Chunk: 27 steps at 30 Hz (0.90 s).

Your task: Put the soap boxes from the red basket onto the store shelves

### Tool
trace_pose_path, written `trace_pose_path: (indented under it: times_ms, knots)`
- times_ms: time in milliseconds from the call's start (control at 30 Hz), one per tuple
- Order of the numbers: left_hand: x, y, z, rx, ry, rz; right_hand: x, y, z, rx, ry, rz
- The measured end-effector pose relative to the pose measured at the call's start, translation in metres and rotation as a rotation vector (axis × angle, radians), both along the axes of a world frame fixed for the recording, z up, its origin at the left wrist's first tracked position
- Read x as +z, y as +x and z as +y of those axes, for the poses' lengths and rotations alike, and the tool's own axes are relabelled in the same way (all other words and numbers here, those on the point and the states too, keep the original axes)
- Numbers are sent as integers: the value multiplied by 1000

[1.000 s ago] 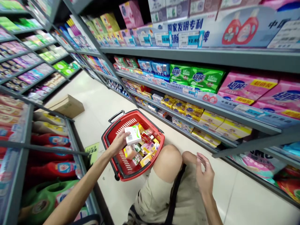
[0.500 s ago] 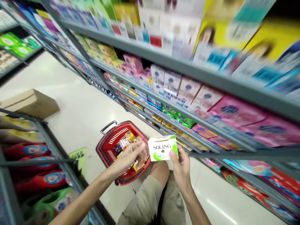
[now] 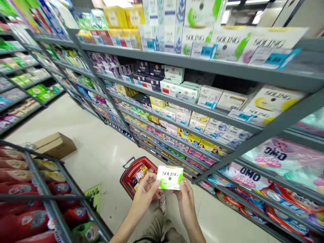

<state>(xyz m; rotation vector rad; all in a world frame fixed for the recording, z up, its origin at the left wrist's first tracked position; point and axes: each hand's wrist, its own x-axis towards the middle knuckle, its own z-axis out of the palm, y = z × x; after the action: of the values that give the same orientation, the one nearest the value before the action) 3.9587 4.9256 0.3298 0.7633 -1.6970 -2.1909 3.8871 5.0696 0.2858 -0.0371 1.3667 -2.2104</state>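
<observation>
A small white and green SOLING box point(image 3: 170, 177) is held out in front of me, its printed face turned up toward the camera. My left hand point(image 3: 146, 185) grips its left edge, thumb on the front. On the opposite side, my right hand point(image 3: 186, 192) pinches the lower right corner with the thumb in front. The fingers behind the box are mostly hidden. Below and to the left, a red shopping basket point(image 3: 126, 179) with black trim rests on the floor, several small boxes inside it. My left hand partly covers the basket.
A tall grey shelf rack point(image 3: 174, 59) with boxed goods runs along the right; similar SOLING boxes point(image 3: 229, 42) stand on its top shelf. OMO bags point(image 3: 274, 155) fill lower shelves. At left are a bottle rack point(image 3: 48, 175), a cardboard box point(image 3: 54, 145) and a green floor sign point(image 3: 95, 197).
My left hand has come from above the basket to the box's left edge, so both hands now hold it. The view has tilted up, showing the upper shelves.
</observation>
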Motion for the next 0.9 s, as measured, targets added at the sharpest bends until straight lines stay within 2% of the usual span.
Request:
trace_pose_path:
  times_ms: [100, 200, 367, 500, 600, 667, 900]
  knots:
    - [15, 19, 15, 14, 16, -22, 12, 27, 10, -74, 13, -7]
    - [29, 32, 18, -12, -8, -35, 20, 45, 12, -112, -27, -17]
    - [57, 48, 0, -81, -11, -38, 37, 49, -2, -88, -65, 71]
    - [66, 63, -27, -35, 0, -5, 44, 43, -31, -31, -52, 179]
    - [60, 75, -60, -19, 36, 31, 43, 43, -66, 33, -33, 230]
    - [52, 82, -91, -12, 65, 66, 43, 49, -97, 55, -19, 233]
    - [35, 101, -238, -38, 103, 138, 63, 89, -224, -7, 176, 137]
